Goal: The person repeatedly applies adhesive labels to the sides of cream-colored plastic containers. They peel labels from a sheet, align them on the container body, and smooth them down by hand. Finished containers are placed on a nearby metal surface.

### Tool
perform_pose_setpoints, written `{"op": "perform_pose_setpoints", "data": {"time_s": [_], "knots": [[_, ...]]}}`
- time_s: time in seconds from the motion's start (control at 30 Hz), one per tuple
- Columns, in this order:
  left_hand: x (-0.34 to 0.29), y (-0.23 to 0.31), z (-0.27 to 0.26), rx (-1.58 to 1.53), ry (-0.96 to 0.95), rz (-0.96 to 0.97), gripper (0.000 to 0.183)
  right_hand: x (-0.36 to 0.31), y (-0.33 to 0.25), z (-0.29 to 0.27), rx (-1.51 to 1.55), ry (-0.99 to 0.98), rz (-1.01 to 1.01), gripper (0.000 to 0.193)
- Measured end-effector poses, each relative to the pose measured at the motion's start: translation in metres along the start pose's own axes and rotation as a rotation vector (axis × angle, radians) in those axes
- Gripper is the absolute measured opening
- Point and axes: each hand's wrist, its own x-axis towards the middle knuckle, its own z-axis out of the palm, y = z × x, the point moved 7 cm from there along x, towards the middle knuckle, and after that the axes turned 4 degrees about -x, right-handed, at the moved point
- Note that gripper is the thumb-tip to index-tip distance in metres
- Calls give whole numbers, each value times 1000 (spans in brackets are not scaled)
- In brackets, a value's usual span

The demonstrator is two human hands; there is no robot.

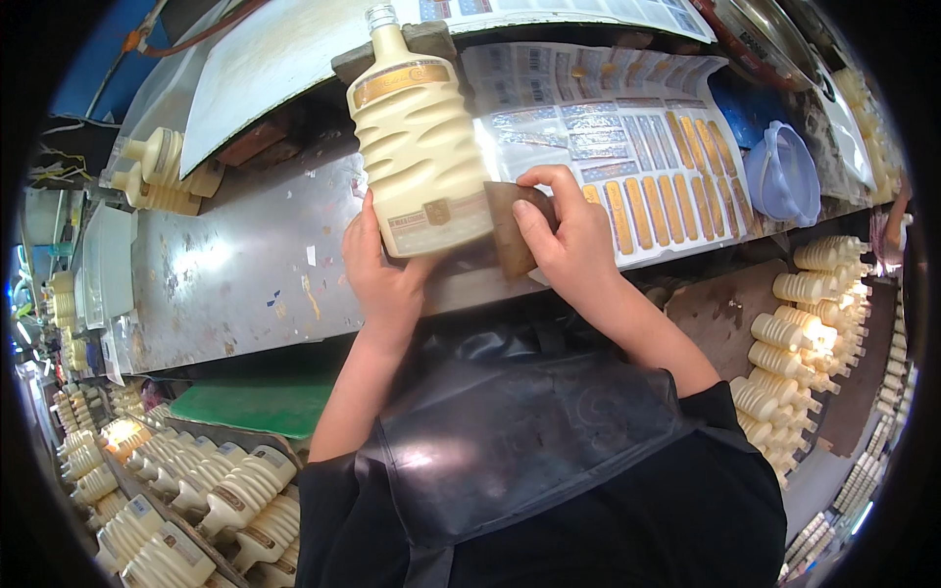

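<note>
A cream bottle [420,147] with wavy ridges lies on its back on the bench, neck pointing away from me, its shoulder by a dark block [431,41]. A gold label crosses its shoulder, and a pale band with a small brown crest runs near its base. My left hand [380,265] is closed around the base at the lower left. In my right hand [569,230], fingers and thumb pinch a brown flat pad [512,227], whose edge meets the bottle's lower right side. What the pad is made of I cannot tell.
Sheets of gold and silver labels [637,167] lie right of the bottle. Beyond them stands a lilac plastic basket [784,174]. More cream bottles lie at the bench's left [162,171], and many fill racks at lower left [235,490] and right [784,363]. The metal bench [235,284] has scraps on it.
</note>
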Motion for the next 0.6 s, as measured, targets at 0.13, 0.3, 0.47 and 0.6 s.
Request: {"op": "perform_pose_setpoints", "data": {"time_s": [0.13,0.3,0.47,0.6], "knots": [[-2,-4,2,-54,-36,-18,87,-2,-12,-10,21,33,-95,21],[-3,-11,6,-97,-71,-69,84,4,-22,-5,-75,16,-221,25],[-3,-12,7,-81,-63,-60,84,21,-19,-2,-138,135,-349,23],[-3,-10,5,-75,-60,-56,84,24,-20,-9,-160,193,-392,26]]}}
